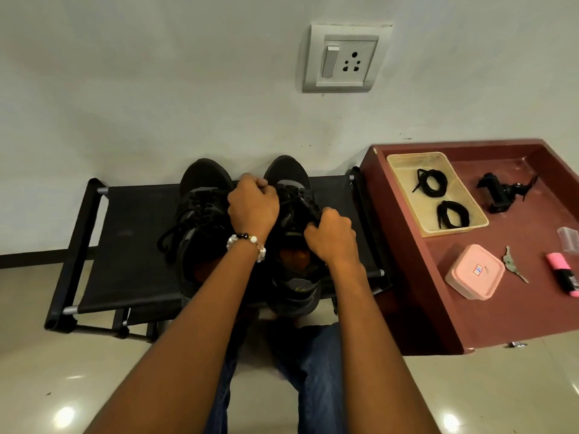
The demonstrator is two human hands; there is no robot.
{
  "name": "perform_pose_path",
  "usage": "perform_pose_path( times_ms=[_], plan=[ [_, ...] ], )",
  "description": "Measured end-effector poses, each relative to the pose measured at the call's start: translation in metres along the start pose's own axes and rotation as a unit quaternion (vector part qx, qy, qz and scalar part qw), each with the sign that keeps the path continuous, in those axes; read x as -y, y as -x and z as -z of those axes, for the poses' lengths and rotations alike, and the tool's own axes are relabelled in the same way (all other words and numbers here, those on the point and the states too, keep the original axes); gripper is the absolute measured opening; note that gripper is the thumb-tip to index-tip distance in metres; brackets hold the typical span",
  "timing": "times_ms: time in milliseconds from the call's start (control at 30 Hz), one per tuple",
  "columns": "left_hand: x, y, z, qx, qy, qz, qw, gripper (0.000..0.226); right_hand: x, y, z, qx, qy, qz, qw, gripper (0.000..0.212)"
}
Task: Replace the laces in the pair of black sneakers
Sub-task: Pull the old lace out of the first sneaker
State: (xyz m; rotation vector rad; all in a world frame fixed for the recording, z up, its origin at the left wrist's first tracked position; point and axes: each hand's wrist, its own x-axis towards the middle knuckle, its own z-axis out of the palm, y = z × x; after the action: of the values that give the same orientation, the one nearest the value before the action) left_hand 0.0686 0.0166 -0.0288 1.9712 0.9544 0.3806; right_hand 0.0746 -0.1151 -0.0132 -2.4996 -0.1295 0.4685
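Both hands on right black sneaker (293, 195) atop black fabric rack (131, 233): left hand (253, 205) and right hand (330, 238) pinching its black laces (289, 198).

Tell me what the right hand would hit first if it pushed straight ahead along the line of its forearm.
The right hand already sits on the right sneaker, fingers curled at its laces. Pushed onward, it would likely press into that shoe's tongue and toe, then the wall behind; depth is unclear.

Both my bare arms reach forward; my left hand (253, 205) and right hand (330, 238) curl over the right sneaker (294, 214), gripping its laces.
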Motion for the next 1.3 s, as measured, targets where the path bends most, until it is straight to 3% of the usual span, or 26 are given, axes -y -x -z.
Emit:
perform_pose_path(
  times_ms=[100,233,367,500,600,700,733,800,867,933,1000,1067,1100,1200,1300],
  plan=[
    [-0.004,0.003,0.001,0.022,-0.026,-0.133,0.991,0.024,0.0,-0.001,0.0,0.001,-0.007,-0.003,1.0,0.024],
    [-0.011,0.012,0.0,0.118,-0.227,-0.22,0.941,0.027,-0.001,0.0,0.0,0.0,-0.013,-0.005,1.0,0.027],
    [-0.014,0.025,-0.006,0.042,-0.347,-0.249,0.903,0.021,0.001,0.001,-0.001,-0.003,-0.015,-0.01,1.0,0.027],
    [-0.015,0.033,-0.013,0.0,-0.361,-0.263,0.895,0.019,0.002,0.001,-0.003,-0.004,-0.011,-0.02,1.0,0.028],
    [-0.011,0.024,-0.011,0.025,-0.266,-0.203,0.942,0.022,0.001,0.0,-0.002,0.0,-0.01,-0.031,0.999,0.03],
    [-0.012,0.011,0.003,0.045,0.02,-0.047,0.998,0.017,0.002,-0.001,-0.001,0.004,-0.011,-0.04,0.999,0.031],
    [-0.015,0.008,0.011,0.05,0.151,0.007,0.987,0.016,0.002,-0.001,-0.001,0.004,-0.013,-0.041,0.999,0.031],
    [-0.019,0.001,0.027,0.063,0.358,0.075,0.928,0.014,0.003,-0.001,-0.001,0.004,-0.015,-0.043,0.999,0.03],
    [-0.02,0.0,0.035,0.083,0.465,0.098,0.876,0.01,0.003,0.0,-0.001,0.007,-0.013,-0.042,0.999,0.029],
    [-0.018,0.003,0.033,0.091,0.481,0.1,0.866,0.007,0.003,0.0,-0.001,0.01,-0.011,-0.042,0.999,0.029],
    [-0.016,0.006,0.026,0.092,0.406,0.057,0.908,0.006,0.004,0.0,-0.001,0.01,-0.01,-0.044,0.999,0.03],
    [-0.013,0.008,0.018,0.102,0.227,-0.062,0.967,0.005,0.004,0.0,0.0,0.012,-0.008,-0.045,0.999,0.031],
    [-0.01,0.008,0.014,0.118,0.117,-0.127,0.978,0.009,0.004,0.0,-0.001,0.013,-0.006,-0.046,0.999,0.032],
    [-0.007,0.013,0.006,0.144,-0.178,-0.201,0.952,0.019,0.003,-0.001,-0.001,0.011,-0.008,-0.045,0.999,0.033],
    [-0.012,0.017,0.004,0.104,-0.27,-0.221,0.931,0.026,0.003,-0.001,-0.001,0.011,-0.011,-0.045,0.999,0.034]
  ],
)
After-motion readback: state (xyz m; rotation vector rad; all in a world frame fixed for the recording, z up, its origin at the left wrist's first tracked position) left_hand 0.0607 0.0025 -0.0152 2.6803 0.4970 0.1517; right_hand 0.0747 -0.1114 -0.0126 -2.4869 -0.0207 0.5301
